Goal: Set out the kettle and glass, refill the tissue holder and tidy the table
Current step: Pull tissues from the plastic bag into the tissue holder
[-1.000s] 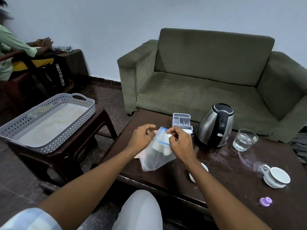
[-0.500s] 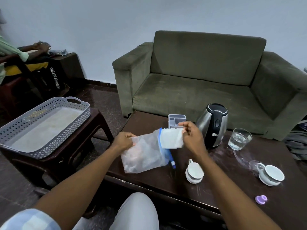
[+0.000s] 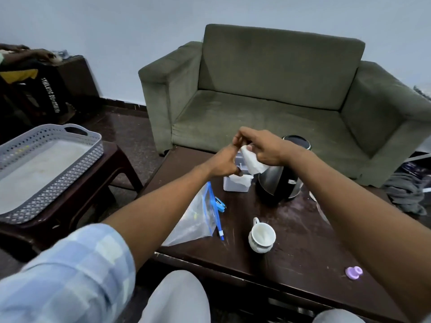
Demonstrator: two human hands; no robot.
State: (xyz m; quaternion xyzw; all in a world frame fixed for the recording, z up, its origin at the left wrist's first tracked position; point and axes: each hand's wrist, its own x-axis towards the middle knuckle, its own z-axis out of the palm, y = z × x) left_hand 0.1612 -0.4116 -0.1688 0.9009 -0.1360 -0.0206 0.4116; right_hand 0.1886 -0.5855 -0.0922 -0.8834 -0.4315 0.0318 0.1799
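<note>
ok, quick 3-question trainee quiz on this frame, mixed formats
1. True or false: the zip bag is held in the left hand.
2. What do both hands hold above the tissue holder?
3. The white cup stands: A) on the sofa B) on the table, nearer the person than the kettle C) in the grey basket.

Key: 1 false, it lies on the table; 2 a white tissue; 3 B.

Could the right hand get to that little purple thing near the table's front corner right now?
Probably yes, once freed: the purple piece lies alone on bare table, nothing around it. But the right hand is busy pinching a tissue above the holder.
</note>
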